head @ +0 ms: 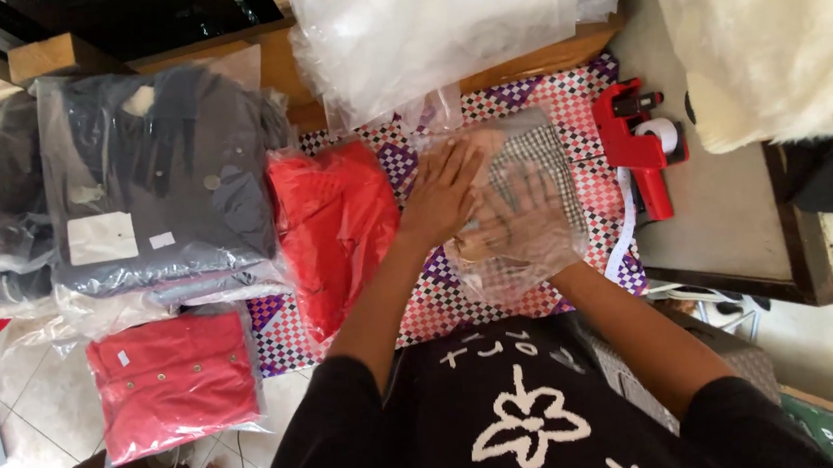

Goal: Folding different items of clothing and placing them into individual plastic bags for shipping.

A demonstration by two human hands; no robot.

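My left hand [443, 191] lies flat on top of a clear plastic bag [526, 280] on a red, white and purple checkered mat [580, 94]. My right hand [527, 216] is inside that bag, fingers spread and seen through the plastic. It rests on a small-checked grey and white garment [533, 151] that sits in the bag's far end. Neither hand grips anything that I can see. A loose red garment [335, 226] in thin plastic lies just left of my left hand.
A stack of bagged dark garments [155, 176] and a bagged red garment [173, 381] lie at the left. A heap of empty clear bags [438, 21] is at the far side. A red label gun [641, 139] and a white furry item [770, 22] are at the right.
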